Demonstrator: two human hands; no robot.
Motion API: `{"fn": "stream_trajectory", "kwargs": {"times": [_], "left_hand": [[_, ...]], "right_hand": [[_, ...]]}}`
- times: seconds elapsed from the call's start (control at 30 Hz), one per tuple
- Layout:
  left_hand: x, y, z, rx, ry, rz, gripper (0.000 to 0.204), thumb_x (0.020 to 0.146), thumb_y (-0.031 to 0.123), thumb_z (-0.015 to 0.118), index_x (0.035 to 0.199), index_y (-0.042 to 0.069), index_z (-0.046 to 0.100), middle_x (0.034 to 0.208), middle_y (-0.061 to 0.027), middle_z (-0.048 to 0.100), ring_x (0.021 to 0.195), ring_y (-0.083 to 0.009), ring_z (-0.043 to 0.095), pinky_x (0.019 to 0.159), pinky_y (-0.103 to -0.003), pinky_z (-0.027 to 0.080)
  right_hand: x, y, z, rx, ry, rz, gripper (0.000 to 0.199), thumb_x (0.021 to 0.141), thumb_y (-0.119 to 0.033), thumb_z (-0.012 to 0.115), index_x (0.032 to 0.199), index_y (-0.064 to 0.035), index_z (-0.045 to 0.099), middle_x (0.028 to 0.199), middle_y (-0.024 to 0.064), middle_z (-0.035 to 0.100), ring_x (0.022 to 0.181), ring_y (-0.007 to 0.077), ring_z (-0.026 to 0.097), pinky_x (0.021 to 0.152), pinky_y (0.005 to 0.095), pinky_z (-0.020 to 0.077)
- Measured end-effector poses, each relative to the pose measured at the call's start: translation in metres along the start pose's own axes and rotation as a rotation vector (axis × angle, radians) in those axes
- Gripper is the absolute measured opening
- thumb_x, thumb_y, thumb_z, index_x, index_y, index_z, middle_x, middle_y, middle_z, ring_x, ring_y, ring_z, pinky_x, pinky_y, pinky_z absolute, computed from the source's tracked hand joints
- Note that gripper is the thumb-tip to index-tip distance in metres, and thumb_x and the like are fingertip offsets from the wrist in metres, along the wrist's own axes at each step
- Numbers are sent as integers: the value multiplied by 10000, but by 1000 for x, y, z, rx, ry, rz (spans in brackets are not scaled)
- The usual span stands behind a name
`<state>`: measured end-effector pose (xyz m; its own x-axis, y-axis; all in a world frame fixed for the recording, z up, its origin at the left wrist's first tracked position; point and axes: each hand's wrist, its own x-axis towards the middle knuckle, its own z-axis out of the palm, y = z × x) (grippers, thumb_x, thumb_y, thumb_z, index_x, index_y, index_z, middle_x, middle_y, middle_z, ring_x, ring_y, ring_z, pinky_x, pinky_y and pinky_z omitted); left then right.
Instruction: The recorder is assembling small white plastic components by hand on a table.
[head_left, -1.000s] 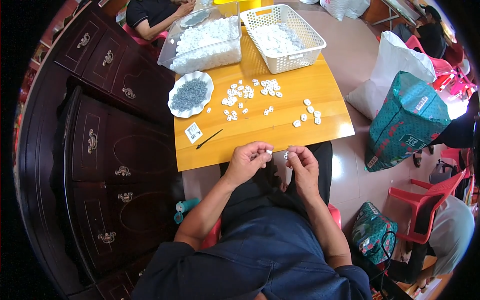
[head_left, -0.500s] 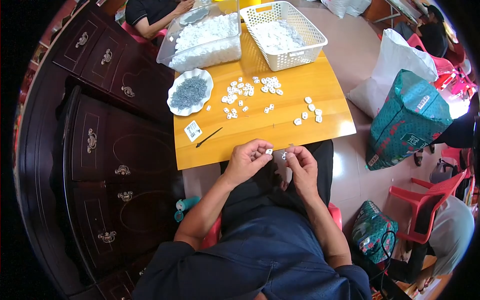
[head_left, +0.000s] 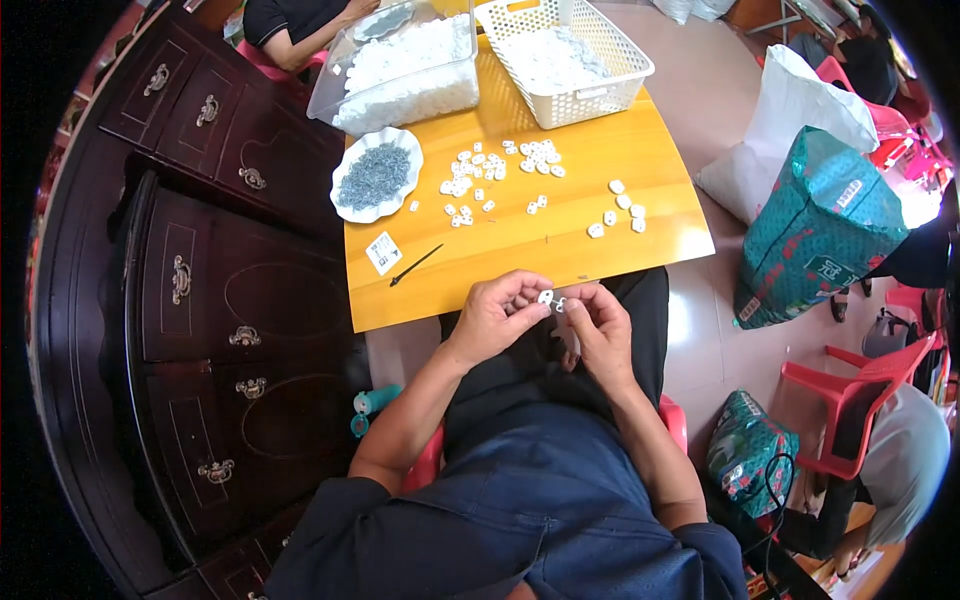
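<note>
Left hand (head_left: 500,312) pinches a small white oval plastic-looking piece (head_left: 545,297); right hand (head_left: 603,332) pinches a small white looped piece (head_left: 560,305), at its four o'clock. Both by yellow wooden table's (head_left: 645,160) six o'clock edge; contact unclear. Slack pinch could drop either.
</note>
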<state>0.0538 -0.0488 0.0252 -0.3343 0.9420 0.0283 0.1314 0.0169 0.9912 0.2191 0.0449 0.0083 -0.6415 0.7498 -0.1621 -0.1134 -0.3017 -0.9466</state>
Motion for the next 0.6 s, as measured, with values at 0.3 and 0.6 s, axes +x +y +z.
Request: {"fn": "stream_trajectory", "kwargs": {"times": [0.3,0.6], "left_hand": [[1,-1,1,20,-2,-17,283,892,-35,723,1168,0,670,901,12,684,763,-30,602,687,-193,508],[1,-3,3,-14,-1,-16,242,910,-28,706,1148,-5,673,895,1,705,765,-31,629,689,-201,525]], "right_hand": [[0,5,-2,-49,-7,-32,87,1002,-51,619,1051,7,663,907,-29,666,806,34,580,734,202,476],[0,3,-2,-27,-27,-4,94,1003,-50,617,1058,9,665,910,-20,672,807,41,590,745,210,487]]}}
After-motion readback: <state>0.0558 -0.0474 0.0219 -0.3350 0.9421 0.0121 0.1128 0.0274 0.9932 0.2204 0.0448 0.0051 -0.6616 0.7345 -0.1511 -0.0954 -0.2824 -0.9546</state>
